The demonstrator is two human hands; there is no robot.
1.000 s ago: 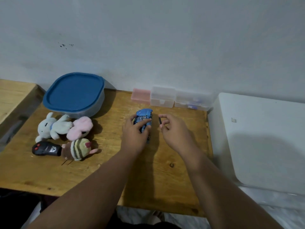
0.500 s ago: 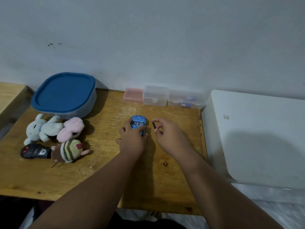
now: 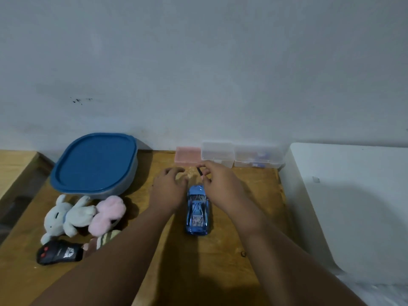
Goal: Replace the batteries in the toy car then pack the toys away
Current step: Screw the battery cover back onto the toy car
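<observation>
1. Blue toy car (image 3: 197, 210) sits wheels-down on wooden table (image 3: 231, 272), lengthwise toward the wall, between the two forearms. Both hands are up by its far end.
2. L hand (image 3: 169, 188): just left of car's far end, palm down, fingers loosely curled, nothing seen in it. Not touching car.
3. R hand (image 3: 220, 186): just right of car's far end. Thumb + forefinger pinch a small thin dark piece (image 3: 199, 171), other fingers curled. Piece is held just in front of pink box (image 3: 187, 154).
4. Hard to tell: what the dark piece is (too small, blurred), and whether R hand's edge touches car's far corner. Car underside is hidden.
5. Striped plush (image 3: 108, 237) is mostly hidden behind L forearm, only a bit showing.
6. Left side of table: blue-lidded container (image 3: 95, 164), lid on, at the back by the wall. In front of it, white plush bunny (image 3: 66, 217) touching pink plush (image 3: 108, 214). Black remote (image 3: 58, 252) lies near front-left, just beside striped plush. All well apart from car, w/ L forearm between.
7. Back edge by wall, in a row w/ pink box: clear box (image 3: 217, 152), then 2nd clear box (image 3: 258, 156) w/ small blurred items inside. R hand overlaps the front of the first clear box.
8. Right of table: white flat surface (image 3: 353, 206), cut off at frame edge.
</observation>
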